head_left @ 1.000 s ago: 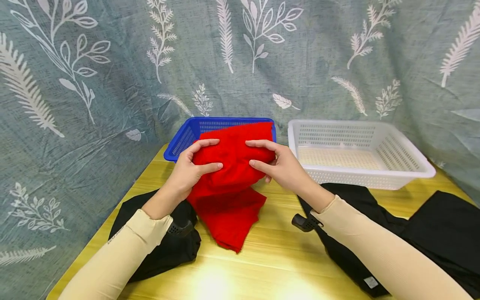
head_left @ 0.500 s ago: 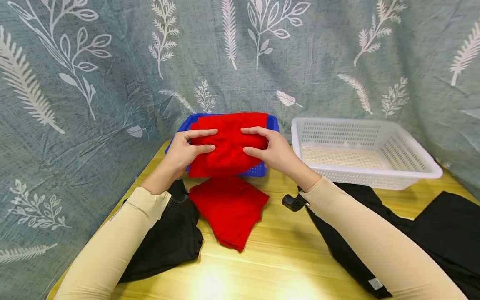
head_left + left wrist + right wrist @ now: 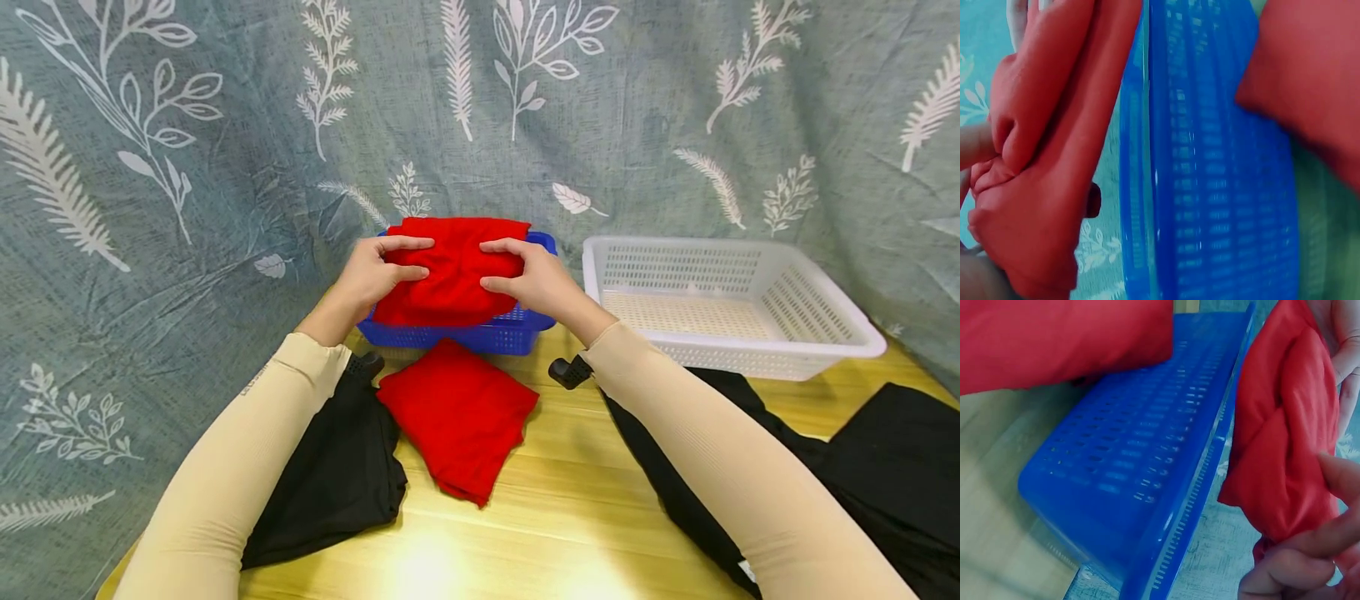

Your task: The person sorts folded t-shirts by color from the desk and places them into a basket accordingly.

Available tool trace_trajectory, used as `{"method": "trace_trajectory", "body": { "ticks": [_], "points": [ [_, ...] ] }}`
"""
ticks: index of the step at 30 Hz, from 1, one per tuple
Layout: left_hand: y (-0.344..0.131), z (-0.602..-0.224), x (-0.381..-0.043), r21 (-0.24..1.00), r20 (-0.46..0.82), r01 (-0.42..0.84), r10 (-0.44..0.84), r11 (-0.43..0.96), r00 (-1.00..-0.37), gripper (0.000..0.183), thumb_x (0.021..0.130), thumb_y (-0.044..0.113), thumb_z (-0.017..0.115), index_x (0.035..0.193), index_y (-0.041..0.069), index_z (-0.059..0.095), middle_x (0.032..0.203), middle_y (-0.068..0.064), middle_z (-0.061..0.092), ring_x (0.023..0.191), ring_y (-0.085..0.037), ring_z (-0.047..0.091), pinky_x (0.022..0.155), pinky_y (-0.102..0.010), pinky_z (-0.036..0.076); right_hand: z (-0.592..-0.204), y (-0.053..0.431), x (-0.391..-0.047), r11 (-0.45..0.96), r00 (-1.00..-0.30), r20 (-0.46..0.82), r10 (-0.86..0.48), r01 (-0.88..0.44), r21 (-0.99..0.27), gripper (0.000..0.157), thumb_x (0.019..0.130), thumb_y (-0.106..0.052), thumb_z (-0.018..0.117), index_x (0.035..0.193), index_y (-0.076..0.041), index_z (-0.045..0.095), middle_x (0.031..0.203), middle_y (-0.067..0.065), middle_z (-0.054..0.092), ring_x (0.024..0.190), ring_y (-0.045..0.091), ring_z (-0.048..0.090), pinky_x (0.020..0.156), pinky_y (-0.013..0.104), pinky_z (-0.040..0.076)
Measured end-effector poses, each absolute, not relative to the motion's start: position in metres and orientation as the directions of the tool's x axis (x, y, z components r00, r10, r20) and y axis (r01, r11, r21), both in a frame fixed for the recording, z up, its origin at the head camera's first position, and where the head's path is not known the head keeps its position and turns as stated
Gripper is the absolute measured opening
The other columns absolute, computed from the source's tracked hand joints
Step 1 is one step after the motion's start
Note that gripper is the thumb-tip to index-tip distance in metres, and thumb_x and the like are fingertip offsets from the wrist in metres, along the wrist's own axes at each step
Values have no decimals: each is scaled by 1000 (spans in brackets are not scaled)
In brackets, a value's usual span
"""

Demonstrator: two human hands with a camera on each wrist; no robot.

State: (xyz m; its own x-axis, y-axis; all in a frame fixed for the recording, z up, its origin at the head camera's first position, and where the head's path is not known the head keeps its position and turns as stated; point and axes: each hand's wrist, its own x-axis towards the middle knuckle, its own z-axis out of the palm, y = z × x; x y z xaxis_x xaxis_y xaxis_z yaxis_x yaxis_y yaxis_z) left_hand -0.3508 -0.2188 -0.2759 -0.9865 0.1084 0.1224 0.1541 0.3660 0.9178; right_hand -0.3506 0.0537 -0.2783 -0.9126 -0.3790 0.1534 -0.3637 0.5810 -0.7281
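A folded red cloth garment is held up between both hands over the blue plastic basket. My left hand grips its left side, thumb and index finger on the near face. The right hand grips the right side in the same way. In the left wrist view the garment hangs in thick folds beside the basket's rim; the right wrist view shows fingers curled round its edge. A second red cloth lies on the table before the basket.
A white slotted basket stands right of the blue one, with nothing seen inside. Black garments lie at the left and right of the wooden table. A patterned grey-green curtain hangs close behind.
Both hands have carried the folded red garment away from me and up, from in front of the blue basket to over it. The basket's front wall and the second red cloth now show fully.
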Motion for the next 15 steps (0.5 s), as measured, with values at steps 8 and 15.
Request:
{"method": "trace_trajectory", "body": {
  "ticks": [8, 15],
  "points": [
    [-217, -273, -375, 879, 100, 127, 82, 459, -992, 46, 96, 7, 78, 139, 20, 75, 166, -6, 48, 163, -27, 29, 129, -49, 35, -277, 46, -366, 586, -926, 36, -376, -268, -765, 67, 102, -24, 76, 162, -26, 48, 157, 14, 55, 90, 42, 73, 92, 48, 62],
    [-214, -280, -393, 848, 126, 149, 81, 508, -989, 47, 94, 1, 77, 138, 16, 75, 164, -10, 52, 159, -31, 36, 127, -49, 38, -282, 41, -377, 568, -930, -38, -366, -191, -800, 67, 105, -22, 71, 166, -23, 43, 158, 17, 54, 82, 26, 76, 99, 44, 58]
  ]
}}
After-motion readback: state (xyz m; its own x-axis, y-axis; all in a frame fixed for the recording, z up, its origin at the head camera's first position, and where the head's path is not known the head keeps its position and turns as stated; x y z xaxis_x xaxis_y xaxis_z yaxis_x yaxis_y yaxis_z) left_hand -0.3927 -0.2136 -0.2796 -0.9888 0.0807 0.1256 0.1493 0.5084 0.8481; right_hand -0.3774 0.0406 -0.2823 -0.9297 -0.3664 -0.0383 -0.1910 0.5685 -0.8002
